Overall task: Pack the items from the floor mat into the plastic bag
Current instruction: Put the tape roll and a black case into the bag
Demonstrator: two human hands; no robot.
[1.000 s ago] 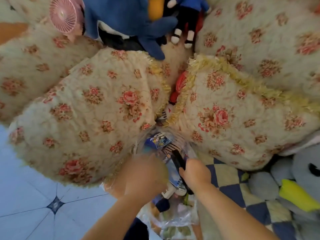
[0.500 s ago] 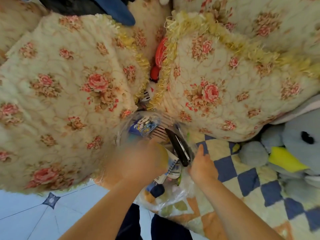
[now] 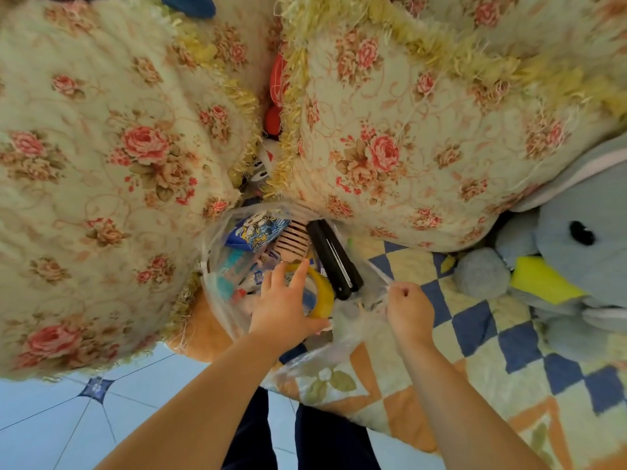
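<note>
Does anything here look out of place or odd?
A red-and-white toy is wedged between the two floral cushions, mostly hidden. In the plastic bag, whose rim the right hand pinches, a long black tool lies slanted across the mouth beside the yellow tape roll the left hand holds. Nothing looks spilled or torn.

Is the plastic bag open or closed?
Open. The right hand pinches the rim of the plastic bag, and the left hand holds a yellow tape roll inside its wide mouth, beside a comb.
</note>
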